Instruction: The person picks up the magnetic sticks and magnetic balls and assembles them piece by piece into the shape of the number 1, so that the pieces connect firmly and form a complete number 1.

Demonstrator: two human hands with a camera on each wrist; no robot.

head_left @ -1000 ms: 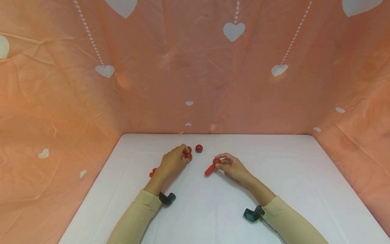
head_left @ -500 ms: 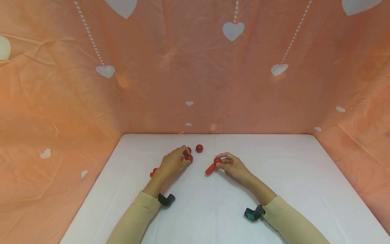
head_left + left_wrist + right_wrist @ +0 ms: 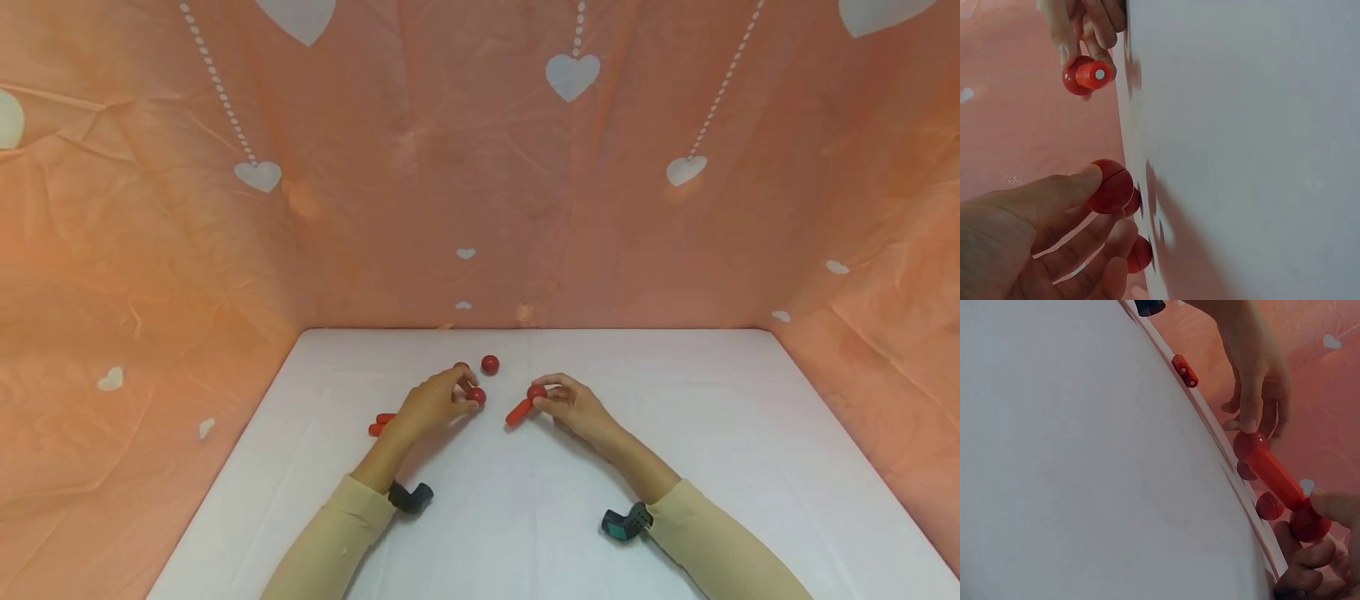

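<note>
Nearest the viewer, two cream long sleeves point(image 3: 330, 542) are seen entering from the bottom edge over a smooth white tabletop point(image 3: 525, 517), each wrist bearing a small dark camera unit; the sleeves are cut off by the frame. The right hand point(image 3: 573, 408) is curled, its thumb and fingertips pinching the round end of a glossy red plastic rod with a ball on one end point(image 3: 523, 406); the rod's long axis is laid on a slant, the ball end held in the fingers and the plain end pointed down-left towards the viewer and the other hand; in the left wrist view its flat tip is marked by a small pale dot point(image 3: 1099, 74). The left hand point(image 3: 431, 404) is partly closed, a smooth red plastic ball point(image 3: 476, 396) being pinched between thumb and fingertips just above the tabletop. Behind that wrist, short red cylindrical pegs point(image 3: 381, 423) are lain flat, half hidden by the hand. Another red ball point(image 3: 461, 367) is mostly hidden behind the fingers; further back a lone red sphere point(image 3: 490, 364) is rested on the tabletop, apart from both hands. Farthest, a creased salmon cloth backdrop with white hearts point(image 3: 573, 75) is hung around the table.
</note>
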